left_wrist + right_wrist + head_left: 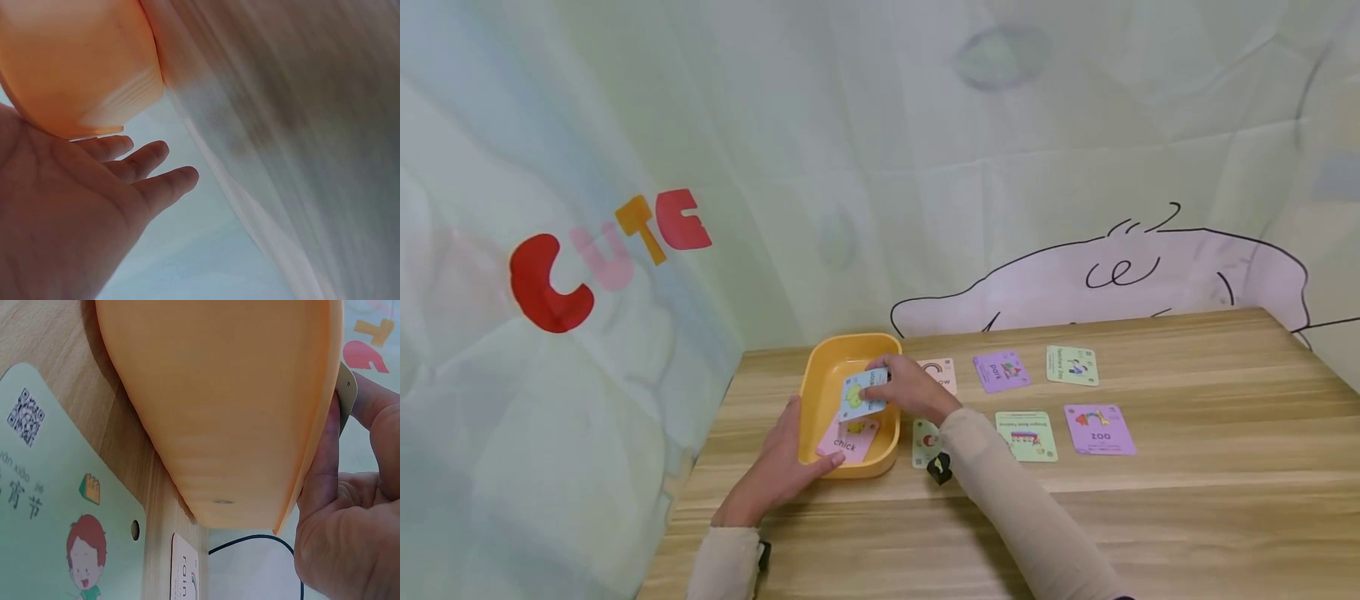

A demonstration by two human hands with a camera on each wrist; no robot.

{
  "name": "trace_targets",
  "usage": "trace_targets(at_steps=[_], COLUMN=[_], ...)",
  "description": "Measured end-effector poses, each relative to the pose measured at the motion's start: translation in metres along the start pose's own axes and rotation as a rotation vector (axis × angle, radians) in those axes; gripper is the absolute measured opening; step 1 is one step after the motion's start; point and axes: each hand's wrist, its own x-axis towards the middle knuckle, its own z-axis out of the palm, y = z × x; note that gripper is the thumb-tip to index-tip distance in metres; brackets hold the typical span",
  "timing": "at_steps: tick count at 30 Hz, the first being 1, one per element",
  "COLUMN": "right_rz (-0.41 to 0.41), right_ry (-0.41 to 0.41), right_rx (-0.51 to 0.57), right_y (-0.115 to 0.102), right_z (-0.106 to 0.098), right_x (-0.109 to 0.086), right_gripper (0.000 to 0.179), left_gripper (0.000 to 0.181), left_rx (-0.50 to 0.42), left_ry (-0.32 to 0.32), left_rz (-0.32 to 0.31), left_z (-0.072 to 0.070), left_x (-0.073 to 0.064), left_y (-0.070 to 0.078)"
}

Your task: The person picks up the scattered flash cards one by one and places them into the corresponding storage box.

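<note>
Along the tray's edges (pixel 872 469), left grip (pixel 778 461) rests uncurled while right grip (pixel 919 388) pinches a blue card (pixel 853 403).

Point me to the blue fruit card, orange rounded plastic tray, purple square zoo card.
Blue fruit card (pixel 853 400): head view, printed fruit.
Orange rounded plastic tray (pixel 231 425): right wrist view, outer wall.
Purple square zoo card (pixel 1101 435): head view, printed word.

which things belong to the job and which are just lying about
Likely job:
blue card in right hand
orange tray touched by left hand
chick card in tray

Apparently lying about:
zoo card
park card
rainbow card
Teachers Day card
Dragon Boat card
red-haired-child card
</note>
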Motion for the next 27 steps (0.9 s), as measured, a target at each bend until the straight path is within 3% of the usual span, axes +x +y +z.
trace_targets(at_steps=[17,27], right_rz=[0.002,0.002], right_ry=[-0.008,-0.01], right_rx=[0.021,0.023], right_y=[0.0017,0.0032], right_z=[0.0011,0.0011], right_x=[0.0012,0.0005], right_gripper=[0.042,0.043], left_gripper=[0.102,0.112], left_rx=[0.001,0.01], left_ry=[0.045,0.005], left_rz=[0.072,0.01], left_z=[0.0004,0.0013], left_x=[0.0018,0.0004], left_y=[-0.0026,-0.0031])
